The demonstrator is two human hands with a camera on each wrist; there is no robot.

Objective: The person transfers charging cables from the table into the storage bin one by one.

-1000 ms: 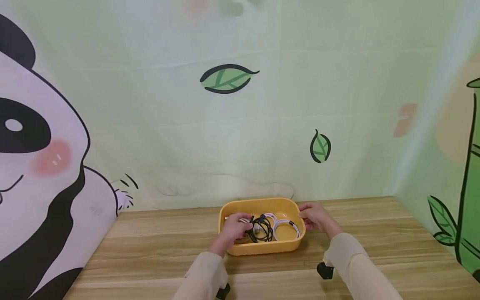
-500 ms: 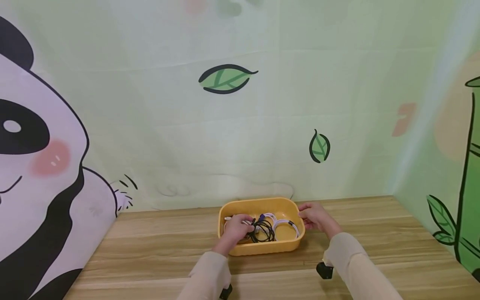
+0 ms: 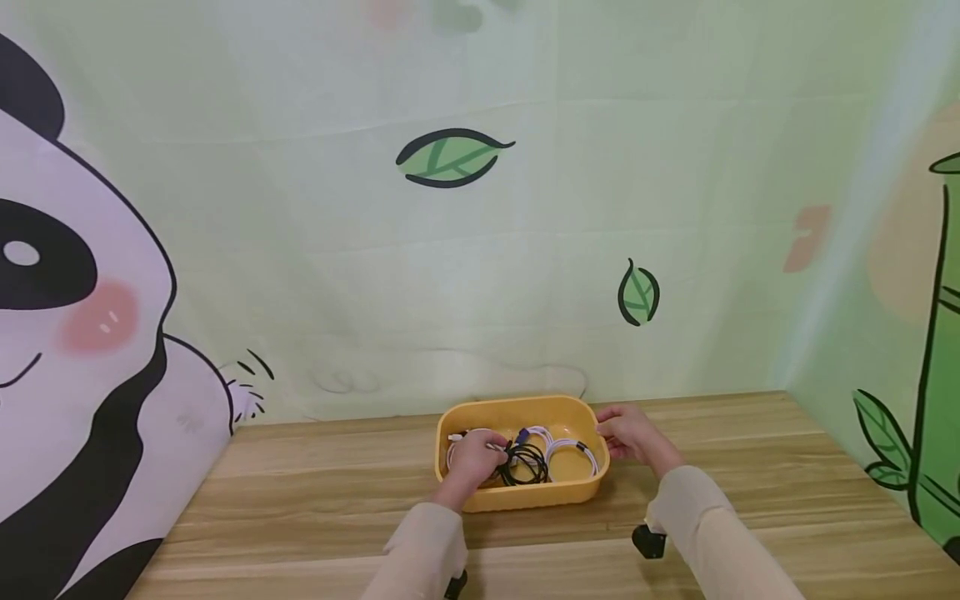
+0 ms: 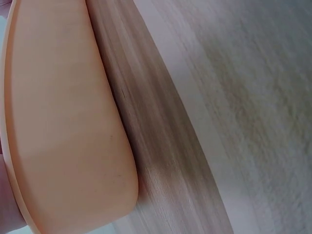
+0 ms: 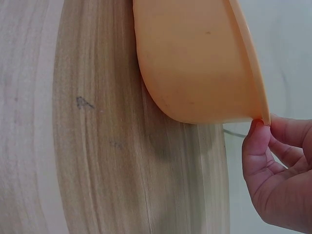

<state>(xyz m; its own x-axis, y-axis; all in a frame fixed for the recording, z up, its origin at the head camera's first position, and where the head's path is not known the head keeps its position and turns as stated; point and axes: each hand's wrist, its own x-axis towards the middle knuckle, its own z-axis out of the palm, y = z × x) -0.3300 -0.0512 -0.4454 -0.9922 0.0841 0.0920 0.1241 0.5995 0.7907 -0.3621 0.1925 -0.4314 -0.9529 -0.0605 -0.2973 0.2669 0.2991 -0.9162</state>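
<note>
In the head view a yellow plastic basket (image 3: 536, 497) stands on the wooden table, with coiled cables inside. My left hand (image 3: 474, 458) reaches into its left part, fingertips pinching the left side of a coiled black cable (image 3: 527, 465). A coiled white cable (image 3: 572, 446) with a black tie lies at the right end. Between them at the back is another white cable with a blue plug (image 3: 522, 436). More white cable is partly hidden under the left hand. My right hand (image 3: 630, 433) grips the basket's right rim; the right wrist view shows thumb and finger pinching the rim (image 5: 253, 58).
The wooden table (image 3: 322, 492) runs back to a printed cloth wall (image 3: 322, 250) close behind the basket. A side wall (image 3: 892, 333) rises at the right. In the left wrist view the basket's front wall (image 4: 68, 117) hides most of the left hand.
My left hand has shifted slightly right inside the basket, and the black cable has settled a little lower. The right hand keeps its hold on the rim, and the basket stays put.
</note>
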